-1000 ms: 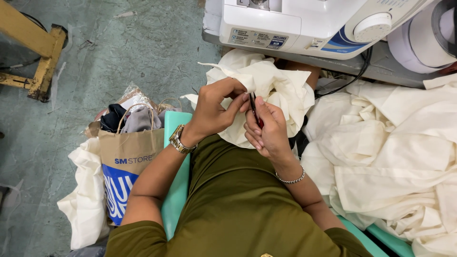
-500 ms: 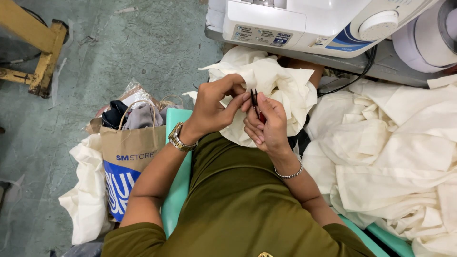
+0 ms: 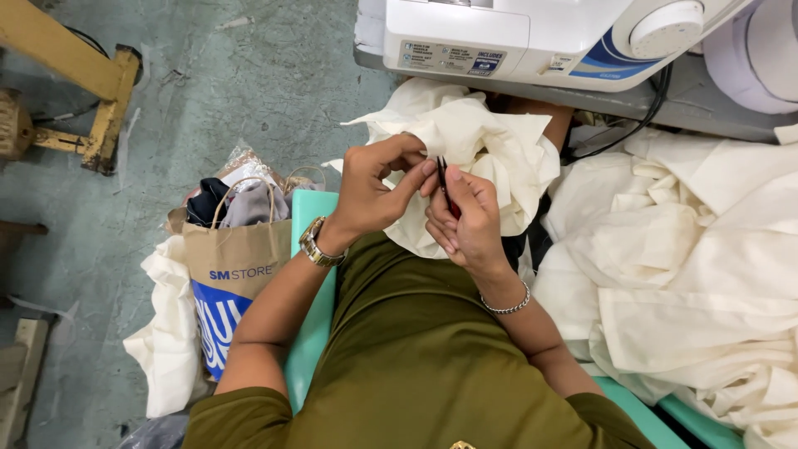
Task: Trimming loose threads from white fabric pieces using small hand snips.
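Pinching a thin dark tool (image 3: 445, 185), maybe small snips, the right hand (image 3: 467, 223) is closing its fingers around it. Curling beside it at 9 o'clock, the left hand (image 3: 374, 189) is gripping the cream cloth (image 3: 490, 145), likely keeping it tight for the tool. At 12 o'clock a white sewing machine (image 3: 532, 33) is sitting. More cloth (image 3: 690, 266) is piling at 3 o'clock, and a paper bag (image 3: 233, 266) is standing at 9 o'clock.

Worn grey-green concrete floor (image 3: 249, 91), scuffed. Yellow wooden frame (image 3: 91, 83) upper left. Grey table edge (image 3: 706, 108) at top. Teal chair seat (image 3: 312, 333) below.
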